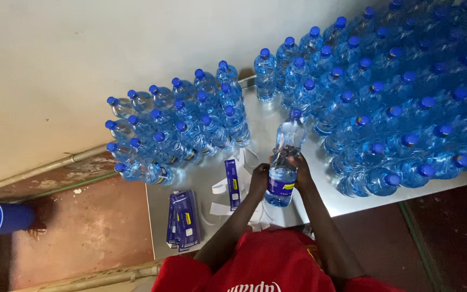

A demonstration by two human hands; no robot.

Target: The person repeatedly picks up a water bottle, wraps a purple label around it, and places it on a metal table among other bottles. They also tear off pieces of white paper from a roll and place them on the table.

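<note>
Item one, nearest my lens: a red shirt (266, 267), both forearms reaching out from it over the worktop (266, 124).

Item two: left hand (259, 181), closed around the left side of a clear water bottle (283, 162) at its lower body. I log this hand as gripping the bottle.

Item three: right hand (300, 172), wrapped around the right side of the same bottle, fingers pressed to its wall. Also gripping.

Item four: the bottle itself, blue cap, upright with a slight tilt, standing at the worktop's near middle, between the two bottle groups. A purple label (281, 187) sits on its lower part under the hands.

Item five: one loose purple label strip (233, 184) lying flat just left of the left hand, with white backing strips (220, 197) scattered around it.

Item six: a stack of purple labels (182, 220) near the worktop's front left corner.

Item seven: left group of blue-capped bottles (177, 127), labelled, standing packed together.

Item eight: right group of blue-capped bottles (390, 97), much larger, filling the worktop's right side.

Item nine: a blue cup (1, 219) on the floor, well apart at the left.
</note>
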